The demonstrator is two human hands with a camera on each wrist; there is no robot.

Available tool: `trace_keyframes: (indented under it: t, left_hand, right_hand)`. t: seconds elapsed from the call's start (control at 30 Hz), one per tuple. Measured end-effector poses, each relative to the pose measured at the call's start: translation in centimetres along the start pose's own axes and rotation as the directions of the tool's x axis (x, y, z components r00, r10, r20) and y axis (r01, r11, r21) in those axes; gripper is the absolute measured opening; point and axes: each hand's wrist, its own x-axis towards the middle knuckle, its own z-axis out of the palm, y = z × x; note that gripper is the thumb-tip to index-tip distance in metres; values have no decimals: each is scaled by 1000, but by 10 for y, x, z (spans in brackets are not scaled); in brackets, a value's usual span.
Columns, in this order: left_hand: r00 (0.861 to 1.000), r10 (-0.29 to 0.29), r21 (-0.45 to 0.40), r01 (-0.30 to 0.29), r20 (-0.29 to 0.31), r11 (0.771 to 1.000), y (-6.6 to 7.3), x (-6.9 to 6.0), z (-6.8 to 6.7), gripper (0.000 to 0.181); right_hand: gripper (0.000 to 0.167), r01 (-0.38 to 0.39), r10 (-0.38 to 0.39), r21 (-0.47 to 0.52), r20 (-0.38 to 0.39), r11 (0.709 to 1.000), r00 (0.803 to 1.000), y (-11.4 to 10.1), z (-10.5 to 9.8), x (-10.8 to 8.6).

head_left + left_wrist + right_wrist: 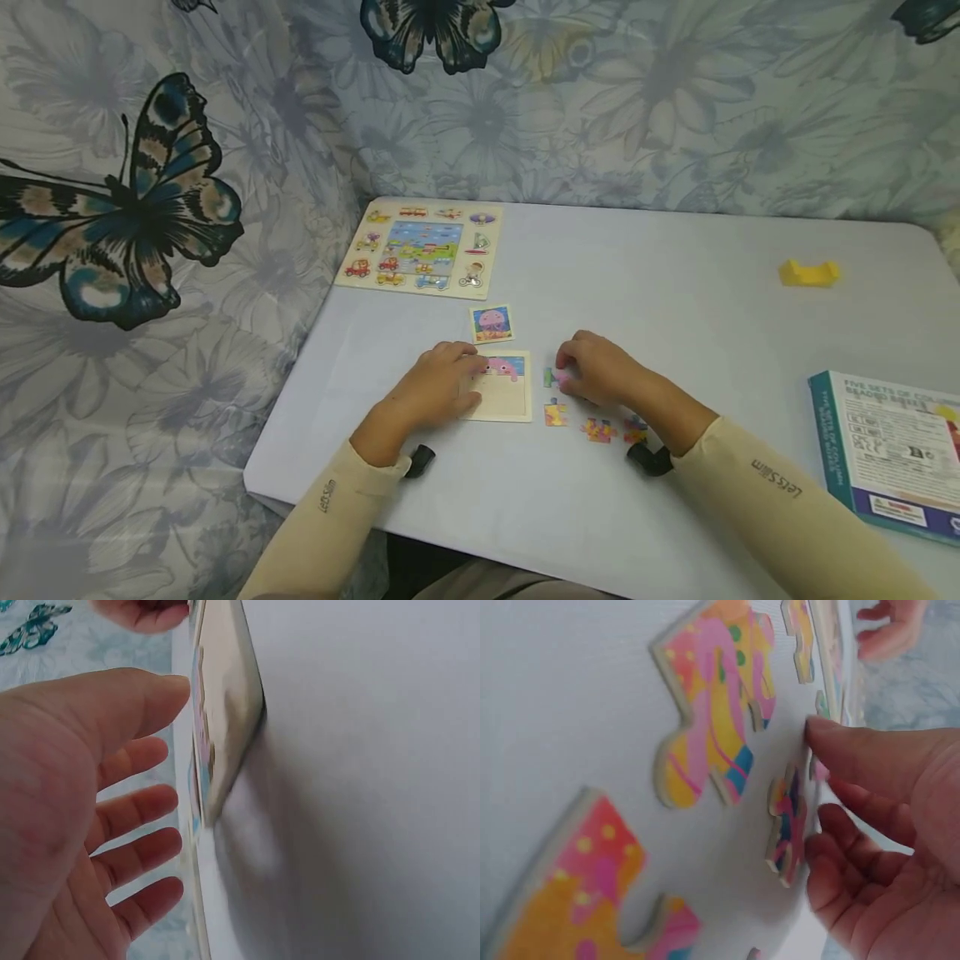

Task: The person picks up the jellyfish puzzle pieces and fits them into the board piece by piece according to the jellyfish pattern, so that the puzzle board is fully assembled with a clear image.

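Note:
My left hand [442, 379] lies over the left edge of a small wooden puzzle board [502, 404], hiding part of it. Its fingers [142, 806] are spread, with the thumb apart from them. Pink-and-blue pieces [510, 365] fill the board's top strip; bare wood shows below. Just right of the board, my right hand [600, 367] pinches a pink-and-green puzzle piece [551, 378] between thumb and fingers; the fingers partly cover it. Several loose pieces lie nearby, among them a yellow one [555, 414] and a pink-and-yellow one [599, 430]. The right wrist view shows an orange-and-pink piece [716, 697] up close.
Above the board is a small picture card [492, 323] with a pink sea creature. A larger vehicle puzzle board [420, 250] lies at the back left. On the right are a yellow block [809, 273] and a teal-edged box [892, 450]. Butterfly-patterned fabric [495, 125] backs the white table [660, 292].

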Motion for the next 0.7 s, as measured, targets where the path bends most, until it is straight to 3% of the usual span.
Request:
trace_keyframes:
  t: [0.17, 0.37, 0.5, 0.7]
  left_hand:
    - [999, -12, -15, 12, -36, 1000, -16, -14, -1, 51]
    - [998, 36, -48, -39, -54, 998, -22, -22, 0, 42]
    - [997, 36, -30, -38, -70, 999, -23, -22, 0, 39]
    - [995, 17, -17, -19, -101, 1000, -22, -22, 2, 40]
  right_hand:
    - [11, -38, 40, 170, -7, 985, 999, -1, -2, 2]
    - [12, -88, 92, 366, 6, 927, 996, -21, -4, 16]
    - [12, -81, 73, 398, 36, 914, 997, -49, 8, 35]
    - [12, -72, 59, 338, 49, 938, 997, -79, 29, 54]
